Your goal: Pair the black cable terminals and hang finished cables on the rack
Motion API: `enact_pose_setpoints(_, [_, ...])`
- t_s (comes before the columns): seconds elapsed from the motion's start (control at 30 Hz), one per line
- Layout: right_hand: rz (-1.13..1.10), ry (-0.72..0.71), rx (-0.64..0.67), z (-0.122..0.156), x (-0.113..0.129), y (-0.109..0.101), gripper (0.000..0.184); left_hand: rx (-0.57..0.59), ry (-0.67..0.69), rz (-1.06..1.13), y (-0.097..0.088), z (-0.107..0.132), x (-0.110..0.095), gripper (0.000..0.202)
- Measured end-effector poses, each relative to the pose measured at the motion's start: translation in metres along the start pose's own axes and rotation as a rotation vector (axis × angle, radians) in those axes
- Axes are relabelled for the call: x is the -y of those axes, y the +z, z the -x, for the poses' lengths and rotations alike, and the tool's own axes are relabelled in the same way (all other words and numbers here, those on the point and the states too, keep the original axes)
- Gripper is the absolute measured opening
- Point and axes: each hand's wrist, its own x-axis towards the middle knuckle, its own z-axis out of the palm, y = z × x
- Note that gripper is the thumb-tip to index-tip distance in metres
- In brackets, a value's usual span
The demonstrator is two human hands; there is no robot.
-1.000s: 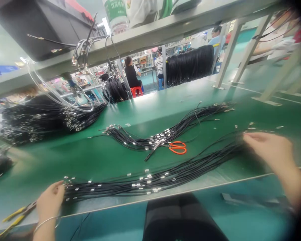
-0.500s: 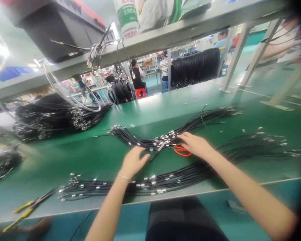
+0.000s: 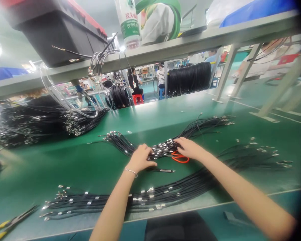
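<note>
A bundle of black cables with white tags lies across the green bench. My left hand rests at its near left side, fingertips touching the cables and thumb spread away. My right hand reaches the bundle from the right; its fingers are bent over the cables, with thumb and fingers apart. Just in front of the bundle, close to my left thumb, lies a craft knife. Orange-handled scissors lie beside my right hand, their blades hidden under the cables.
A second bundle of black cables runs along the near edge beneath my forearms. Yellow-handled pliers lie at the lower left. Cable heaps stand at the back left. Overhead, a shelf holds a bottle and a grey bin.
The craft knife has gone from lying slantwise on the bundle to the bench in front of it. My left hand has moved right onto the cables. The view has shifted slightly.
</note>
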Motion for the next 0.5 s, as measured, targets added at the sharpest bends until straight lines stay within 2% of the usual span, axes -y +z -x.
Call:
enact_pose_setpoints(0.07, [-0.042,-0.051,0.016,0.003,-0.011,-0.003,0.052,-0.031,-0.078,-0.009,0.004,-0.002,0.017,0.086])
enact_pose_setpoints(0.13, [-0.049,-0.067,0.029,0.004,-0.023,-0.005,0.059,-0.022,-0.145,-0.001,0.009,-0.004,0.033,0.093])
enact_pose_setpoints(0.2, [-0.026,-0.041,0.014,0.000,-0.035,-0.007,0.057,-0.023,-0.191,0.014,0.015,-0.005,0.045,0.080])
enact_pose_setpoints(0.33, [0.038,0.050,-0.051,-0.024,-0.048,-0.002,0.035,-0.100,-0.276,0.018,0.023,-0.012,0.054,0.049])
enact_pose_setpoints(0.43, [0.050,0.095,-0.086,-0.047,-0.044,0.005,0.026,-0.177,-0.359,0.018,0.028,-0.019,0.055,0.042])
enact_pose_setpoints(0.5, [0.050,0.106,-0.106,-0.058,-0.037,0.010,0.027,-0.239,-0.420,0.017,0.031,-0.023,0.058,0.043])
